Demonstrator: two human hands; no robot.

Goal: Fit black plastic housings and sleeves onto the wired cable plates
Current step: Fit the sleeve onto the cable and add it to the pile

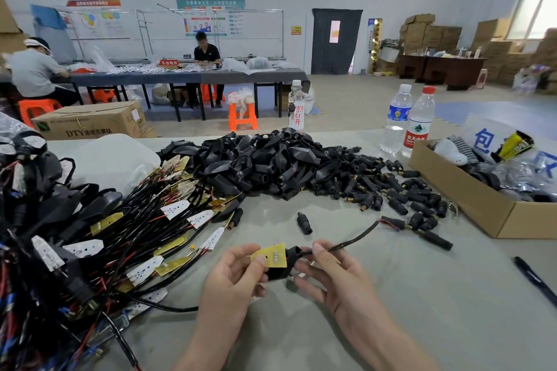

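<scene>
Cable plate (271, 254) and housing (280, 271), one each

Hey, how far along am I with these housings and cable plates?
Done: a few housed cables lie far left. In hand: left hand pinches a yellow plate, right hand its cable, black housing partly on. Left: many bare plates, the housing pile, loose sleeves.
</scene>
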